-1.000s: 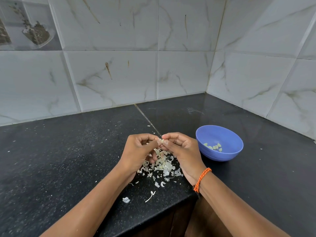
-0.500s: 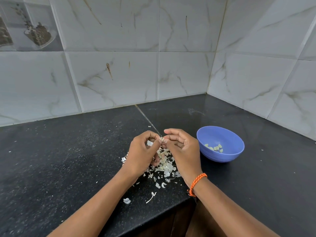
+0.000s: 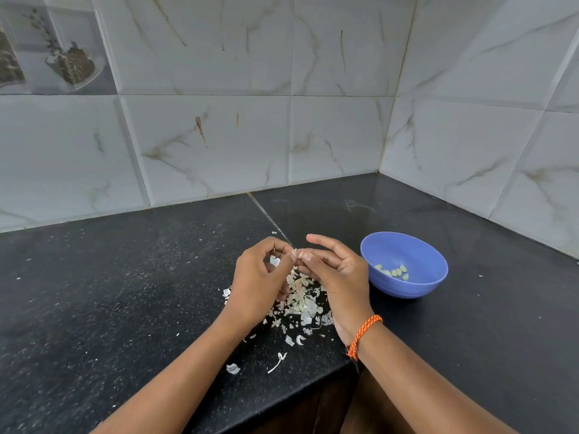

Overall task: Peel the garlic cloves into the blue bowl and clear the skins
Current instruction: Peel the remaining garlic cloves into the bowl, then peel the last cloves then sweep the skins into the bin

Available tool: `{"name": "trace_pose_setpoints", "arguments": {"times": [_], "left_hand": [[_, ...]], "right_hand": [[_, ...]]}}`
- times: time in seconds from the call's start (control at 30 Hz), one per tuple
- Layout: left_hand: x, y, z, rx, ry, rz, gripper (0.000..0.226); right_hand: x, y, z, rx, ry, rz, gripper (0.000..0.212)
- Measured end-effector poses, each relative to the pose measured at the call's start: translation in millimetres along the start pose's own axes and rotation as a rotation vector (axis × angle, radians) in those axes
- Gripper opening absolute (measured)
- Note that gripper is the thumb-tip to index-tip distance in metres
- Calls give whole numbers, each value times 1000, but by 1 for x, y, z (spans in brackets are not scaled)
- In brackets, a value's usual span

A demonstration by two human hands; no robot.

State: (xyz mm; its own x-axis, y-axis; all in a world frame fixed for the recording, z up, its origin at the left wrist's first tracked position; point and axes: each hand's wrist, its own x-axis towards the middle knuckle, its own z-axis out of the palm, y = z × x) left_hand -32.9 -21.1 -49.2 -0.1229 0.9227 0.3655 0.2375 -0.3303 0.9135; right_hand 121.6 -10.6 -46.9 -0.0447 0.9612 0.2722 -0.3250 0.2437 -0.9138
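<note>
We take the blue bowl [image 3: 432,288] as our landmark: it sits on the black countertop [image 3: 109,292] with a small cluster of peeled cloves [image 3: 395,272] lying at its bottom. Just left of the bowl, both our hands meet above the heap of papery skins [image 3: 302,303].

A second ago both hands were bunched tight around the garlic clove [image 3: 300,254], knuckles almost touching. Now our right hand [image 3: 340,270], the one nearer the bowl with the orange wrist cord [image 3: 365,335], has uncurled its index finger, which points out straight toward the left, while the thumb and the fingers beneath it keep a pinch on the clove. Our left hand [image 3: 260,285], farther from the bowl, has drawn its fingertips into a narrow pinch on a flake of skin [image 3: 294,252] at the clove's end, with its other fingers curled loosely.

We read this as the skin starting to come away: the hands have opened a little from each other and a pale flap stands up between them. How much skin remains on the clove we cannot tell, since our fingers cover most of it.

For the task, this clove looks close to ready for the short trip right into the bowl. The skins are not cleared yet; loose scraps lie scattered from the heap toward the counter edge [image 3: 282,399], well left of the bowl.
</note>
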Motion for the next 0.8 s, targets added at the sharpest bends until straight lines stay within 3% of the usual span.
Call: {"name": "trace_pose_setpoints", "arguments": {"times": [0.13,0.33,0.47,0.53,0.67,0.8], "left_hand": [[-1,2,-4,-48,23,-24,10],[4,3,-11,188,151,5,34],[8,-6,-15,330,125,34,12],[8,-6,-16,297,100,8,21],[4,4,-13,197,104,-16,12],[5,1,-14,227,123,-20,18]], "right_hand": [[1,1,-2,41,-3,29,35],[4,4,-4,70,-14,45,31],[5,7,-5,29,-51,28,33],[5,8,-6,-21,-62,3,36],[7,7,-9,-140,-71,-63,39],[8,9,-10,-205,-57,-109,39]]}}
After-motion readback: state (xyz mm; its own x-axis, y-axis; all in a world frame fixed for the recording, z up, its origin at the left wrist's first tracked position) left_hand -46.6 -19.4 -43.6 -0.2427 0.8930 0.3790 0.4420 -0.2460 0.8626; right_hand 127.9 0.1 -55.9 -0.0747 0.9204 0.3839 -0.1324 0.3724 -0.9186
